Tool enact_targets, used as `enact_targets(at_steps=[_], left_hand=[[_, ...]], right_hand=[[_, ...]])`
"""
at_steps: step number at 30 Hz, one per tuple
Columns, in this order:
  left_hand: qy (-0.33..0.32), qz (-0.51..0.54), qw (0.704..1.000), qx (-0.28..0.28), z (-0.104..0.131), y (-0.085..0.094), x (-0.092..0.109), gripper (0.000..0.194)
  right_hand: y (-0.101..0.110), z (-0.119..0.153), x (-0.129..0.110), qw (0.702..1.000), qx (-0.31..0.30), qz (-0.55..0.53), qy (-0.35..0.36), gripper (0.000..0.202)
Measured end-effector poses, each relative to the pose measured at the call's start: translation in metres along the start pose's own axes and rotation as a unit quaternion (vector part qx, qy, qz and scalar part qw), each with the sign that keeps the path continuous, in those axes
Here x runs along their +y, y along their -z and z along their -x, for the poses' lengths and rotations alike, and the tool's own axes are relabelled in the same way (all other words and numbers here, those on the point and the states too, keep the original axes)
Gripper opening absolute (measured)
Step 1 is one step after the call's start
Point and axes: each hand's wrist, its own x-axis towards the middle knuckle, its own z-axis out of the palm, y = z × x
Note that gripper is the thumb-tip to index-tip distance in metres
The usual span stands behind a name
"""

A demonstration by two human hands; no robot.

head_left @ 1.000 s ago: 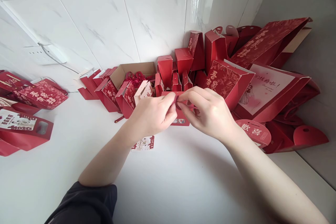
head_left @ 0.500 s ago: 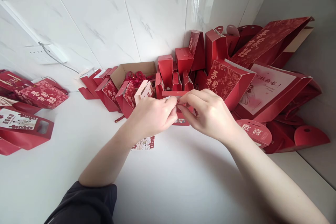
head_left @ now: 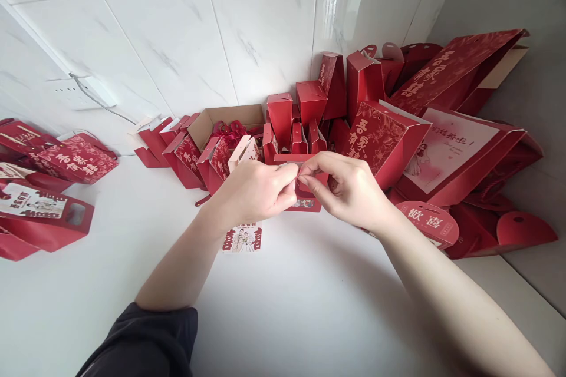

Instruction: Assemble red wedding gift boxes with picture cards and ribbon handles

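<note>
My left hand (head_left: 265, 189) is closed, its thumb and forefinger pinching together at the middle of the view. Tip to tip with it, my right hand (head_left: 347, 188) pinches too, thumb against forefinger. Between the fingertips shows a bit of a thin red ribbon (head_left: 299, 177), mostly covered by the fingers. Just behind and below the hands stands a red gift box (head_left: 305, 205) with a picture on its lower front; the hands hide much of it. A printed card (head_left: 242, 239) with a drawn couple lies on the table beneath my left wrist.
Behind the hands a cardboard box (head_left: 232, 113) holds red ribbons (head_left: 230, 129). Small red boxes (head_left: 280, 115) line the tiled wall. Large red gift bags (head_left: 384, 138) crowd the right, and more red boxes (head_left: 75, 158) lie at the left on the white table (head_left: 265, 318).
Both hands keep their pinch at nearly the same spot; the right fingers have shifted slightly. More of the printed card shows under my left wrist.
</note>
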Motion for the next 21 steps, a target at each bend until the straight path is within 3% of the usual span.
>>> enact_targets(at_steps=[13, 16, 21], left_hand=[[0.145, 0.186, 0.968, -0.08, -0.0036, 0.0072, 0.0087, 0.024], [0.137, 0.221, 0.964, -0.06, -0.0042, 0.0043, 0.0077, 0.025], [0.069, 0.208, 0.976, -0.006, -0.0029, 0.0009, 0.0013, 0.022]], right_hand=[[-0.0061, 0.0029, 0.0004, 0.987, -0.044, -0.129, -0.086, 0.007], [-0.0063, 0.0023, 0.0, 0.983, -0.044, -0.151, -0.094, 0.009], [-0.0042, 0.0, -0.0038, 0.985, -0.021, -0.152, -0.079, 0.01]])
